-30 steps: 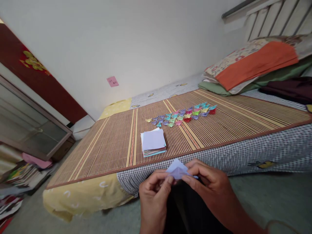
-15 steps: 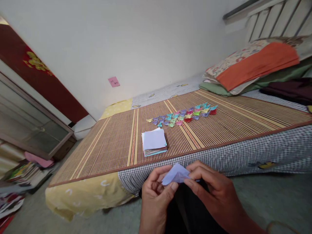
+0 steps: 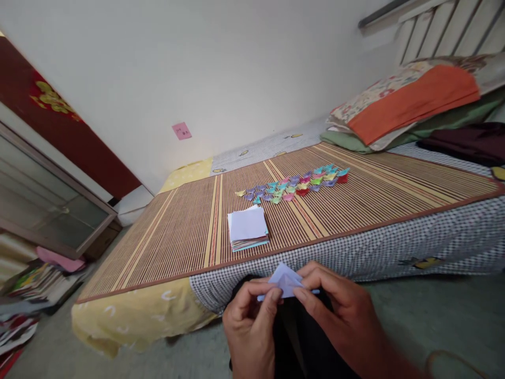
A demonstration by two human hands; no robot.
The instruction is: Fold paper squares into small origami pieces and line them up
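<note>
A folded piece of lavender paper (image 3: 284, 279) with a peak at its top is held between both hands, just in front of the bed's near edge. My left hand (image 3: 252, 321) pinches its left side, thumb on the near face. My right hand (image 3: 335, 305) grips the right side between thumb and fingers; a narrow tip of paper sticks out past them. Beyond the hands, a stack of square paper sheets (image 3: 248, 225) lies on the bed mat, a lavender sheet on top. Behind it stand rows of small folded paper pieces (image 3: 294, 184) in many colours.
A striped bamboo mat (image 3: 177, 237) covers the bed. Folded bedding with an orange band (image 3: 418, 102) lies at the right, by a dark folded cloth (image 3: 465, 143). On the left are a glass-fronted cabinet (image 3: 51, 195) and a pile of magazines (image 3: 35, 284).
The left thumb and fingers have shifted inward onto the paper's front, pinching nearer its middle. The paper now faces me more squarely, with creases spreading from its peak. The view has moved slightly.
</note>
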